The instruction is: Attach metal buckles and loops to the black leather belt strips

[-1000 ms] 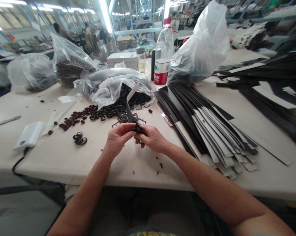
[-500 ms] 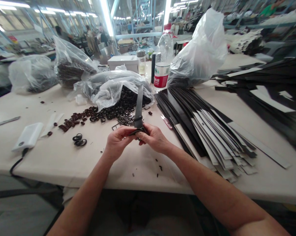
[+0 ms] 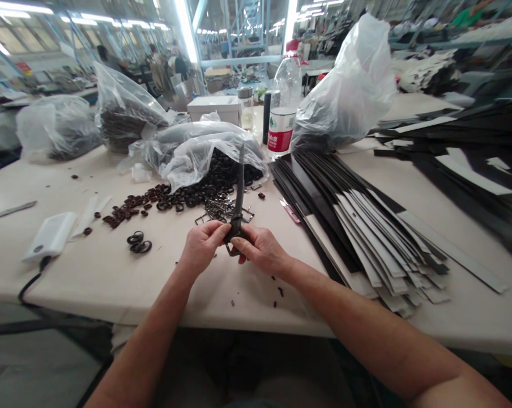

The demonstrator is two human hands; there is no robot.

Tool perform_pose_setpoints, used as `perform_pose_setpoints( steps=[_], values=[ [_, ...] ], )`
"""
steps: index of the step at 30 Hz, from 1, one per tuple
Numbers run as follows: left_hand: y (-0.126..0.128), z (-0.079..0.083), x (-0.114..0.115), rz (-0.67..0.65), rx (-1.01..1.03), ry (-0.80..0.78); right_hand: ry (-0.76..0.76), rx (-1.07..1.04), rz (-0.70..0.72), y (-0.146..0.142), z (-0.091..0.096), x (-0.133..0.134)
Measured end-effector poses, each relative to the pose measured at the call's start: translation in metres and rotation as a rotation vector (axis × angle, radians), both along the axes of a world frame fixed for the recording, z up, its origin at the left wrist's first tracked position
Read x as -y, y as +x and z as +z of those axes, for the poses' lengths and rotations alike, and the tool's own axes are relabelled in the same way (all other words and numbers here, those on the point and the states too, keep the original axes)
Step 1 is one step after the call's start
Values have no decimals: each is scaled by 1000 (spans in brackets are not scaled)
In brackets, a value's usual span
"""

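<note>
Both my hands grip a black belt strap [image 3: 239, 192] whose free end points up and away from me. My left hand [image 3: 203, 246] pinches its near end from the left. From the right, my right hand [image 3: 260, 246] closes on the same end, thumb on top. A dark metal buckle [image 3: 233, 249] shows between my hands at the strap's near end. Behind them lie several loose metal buckles [image 3: 217, 208] and a heap of black loops [image 3: 222, 173]. Brown loops [image 3: 128, 208] spread out to the left of that heap.
Black and white strips [image 3: 366, 226] lie fanned out on the right, with small red-handled snips [image 3: 290, 211] beside them. A plastic bottle [image 3: 281, 122] and plastic bags [image 3: 345, 90] stand behind. On the left are a white power bank [image 3: 50, 235] with a cable and several black rings [image 3: 138, 242].
The strap has turned from showing its flat face to nearly edge-on. My hands have shifted slightly lower, and the buckle now shows below the strap's end between them.
</note>
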State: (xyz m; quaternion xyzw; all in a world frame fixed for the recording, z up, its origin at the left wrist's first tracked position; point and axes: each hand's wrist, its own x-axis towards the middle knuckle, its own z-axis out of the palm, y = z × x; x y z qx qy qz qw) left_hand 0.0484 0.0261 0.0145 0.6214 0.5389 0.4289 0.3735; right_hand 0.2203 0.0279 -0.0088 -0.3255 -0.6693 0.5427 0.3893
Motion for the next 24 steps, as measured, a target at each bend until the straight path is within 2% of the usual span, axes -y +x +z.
perform_pose_setpoints(
  steps=[6, 9, 11, 14, 18, 21, 24],
  values=[
    [5, -4, 2, 41, -64, 54, -72, -80, -84, -9, -10, 3],
    [8, -8, 4, 50, -17, 63, -90, -124, -128, -11, -12, 2],
    [8, -11, 3, 58, 106, 34, -48, -128, -145, -10, -10, 1],
    [5, -12, -2, 83, 405, -70, 29, -132, -130, -5, -2, 1],
    [7, -7, -6, -51, 813, -359, 102, -39, -86, -1, 8, 3],
    [16, -5, -3, -69, 984, -422, 133, 134, -130, 1, 8, 0],
    [26, -9, 1, -27, 1035, -405, 93, 240, -188, 2, 6, -4]
  ],
)
